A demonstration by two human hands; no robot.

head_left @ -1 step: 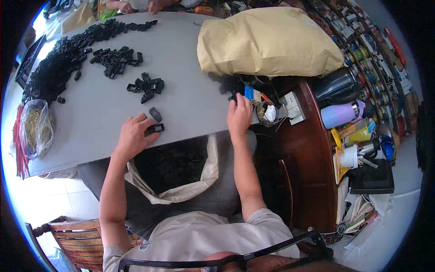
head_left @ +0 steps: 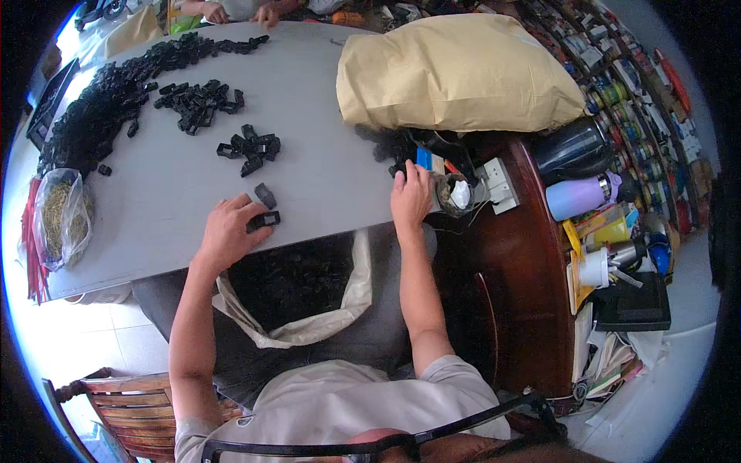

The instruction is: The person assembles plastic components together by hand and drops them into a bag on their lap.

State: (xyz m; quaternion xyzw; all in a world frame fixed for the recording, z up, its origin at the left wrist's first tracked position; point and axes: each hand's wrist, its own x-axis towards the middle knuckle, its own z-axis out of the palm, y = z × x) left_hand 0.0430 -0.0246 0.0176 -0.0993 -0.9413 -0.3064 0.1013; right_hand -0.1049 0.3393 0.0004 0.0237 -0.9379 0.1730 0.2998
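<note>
Left of the frame's centre, a black rectangular piece (head_left: 265, 220), long axis nearly horizontal, is bracketed by thumb and forefinger of the nearer, left hand (head_left: 226, 225); the right hand (head_left: 411, 194) is placed beside dark parts (head_left: 394, 147). Neither hand's grip can be determined.

The location is a small, informal workshop; similar black parts (head_left: 100, 104) lie heaped on the grey surface (head_left: 324, 177); a bulging sack (head_left: 455, 73) adjoins densely stocked shelves (head_left: 629, 119); a slatted wooden chair (head_left: 135, 413) and tiled floor (head_left: 143, 347) appear domestic.
</note>
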